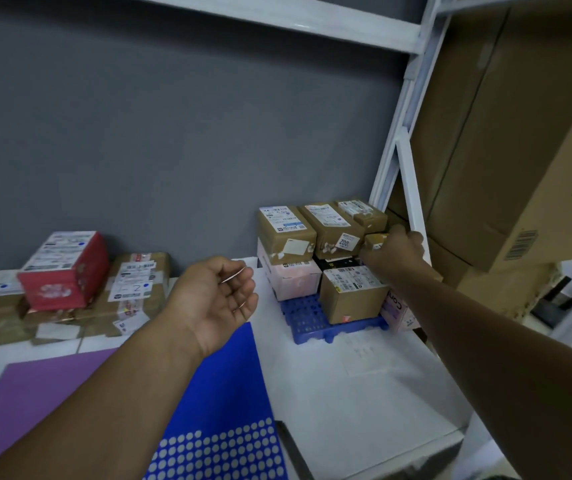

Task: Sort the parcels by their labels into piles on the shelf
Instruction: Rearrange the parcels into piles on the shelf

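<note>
Your right hand (397,252) at 3 o'clock: fingers curled round small brown parcel (374,241), top tier of right pile on blue pallet (307,318). Your left hand (215,299) near centre: palm up, fingers loosely bent, holding nothing. Second pile, with red parcel (66,268), at 9 o'clock on shelf (364,386). Step in hand: seating or lifting small parcel at right pile, can't tell which. Next move calls for label check and steady wrist, so neighbours don't shift.

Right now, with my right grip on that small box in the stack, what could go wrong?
Your right grip holds the small brown box tight between the 002-labelled box and the white shelf post; moving it might shift the stacked neighbours or knock your knuckles. The red box on the left pile looks tilted and could slide.
</note>
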